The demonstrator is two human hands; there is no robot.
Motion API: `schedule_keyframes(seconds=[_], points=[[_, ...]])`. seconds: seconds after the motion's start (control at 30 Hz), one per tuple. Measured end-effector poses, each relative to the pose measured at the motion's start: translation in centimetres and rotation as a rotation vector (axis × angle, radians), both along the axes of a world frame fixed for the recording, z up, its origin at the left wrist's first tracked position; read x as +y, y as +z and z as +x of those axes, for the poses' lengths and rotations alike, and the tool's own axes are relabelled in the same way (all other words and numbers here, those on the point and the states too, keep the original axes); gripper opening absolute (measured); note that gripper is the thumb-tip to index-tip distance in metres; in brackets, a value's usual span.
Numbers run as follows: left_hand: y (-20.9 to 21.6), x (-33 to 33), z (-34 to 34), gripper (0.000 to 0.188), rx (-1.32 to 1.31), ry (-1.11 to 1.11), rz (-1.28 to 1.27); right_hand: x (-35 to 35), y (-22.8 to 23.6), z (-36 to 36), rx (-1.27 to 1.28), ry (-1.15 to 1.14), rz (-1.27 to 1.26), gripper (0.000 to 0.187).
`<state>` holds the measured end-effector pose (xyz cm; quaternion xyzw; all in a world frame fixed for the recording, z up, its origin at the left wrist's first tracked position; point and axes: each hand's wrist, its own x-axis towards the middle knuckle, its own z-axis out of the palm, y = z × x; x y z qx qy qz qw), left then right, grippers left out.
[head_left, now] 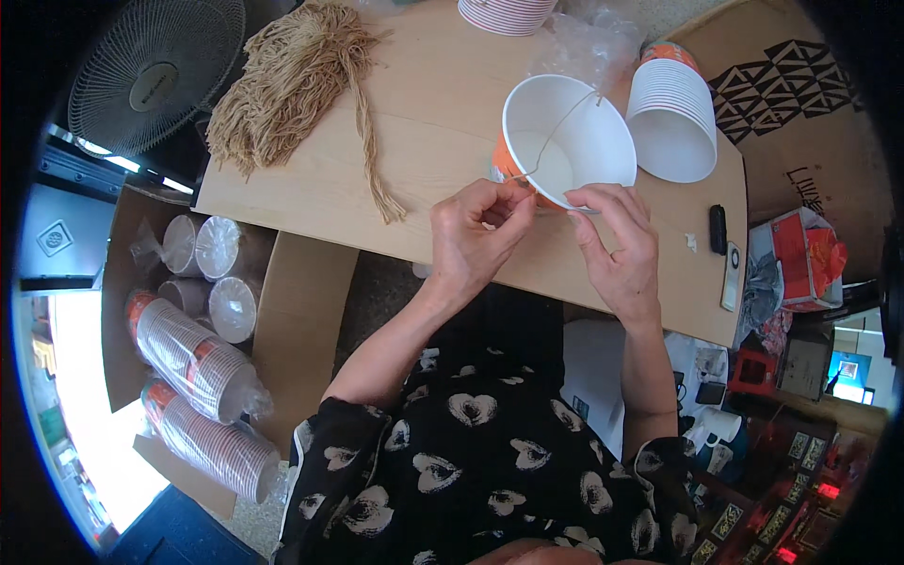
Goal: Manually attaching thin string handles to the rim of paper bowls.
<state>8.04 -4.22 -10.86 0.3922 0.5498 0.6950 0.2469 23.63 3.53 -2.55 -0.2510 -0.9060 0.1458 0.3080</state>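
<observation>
An orange-and-white paper bucket lies tilted on the wooden table, its white inside facing me. A thin wire handle arches across its mouth. My left hand pinches the lower end of the wire at the bucket's near-left rim. At the near rim, my right hand grips the bucket with fingers curled on its edge.
A bundle of tan cord lies on the table's left. A stack of white buckets lies at right, another stack at the far edge. A cardboard box of wrapped cup stacks sits left; a fan stands behind.
</observation>
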Motion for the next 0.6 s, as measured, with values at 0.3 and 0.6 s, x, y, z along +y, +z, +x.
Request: schedule_keyframes(seconds=[0.3,0.6], points=[[0.2,0.5,0.4,0.013,-0.006,-0.003,0.021,4.1,2.3,-1.4,-0.155,0.094,-0.213,0.018],[0.5,0.3,0.2,0.010,-0.001,-0.015,0.006,6.0,2.4,-2.9,-0.277,0.307,-0.550,0.017]])
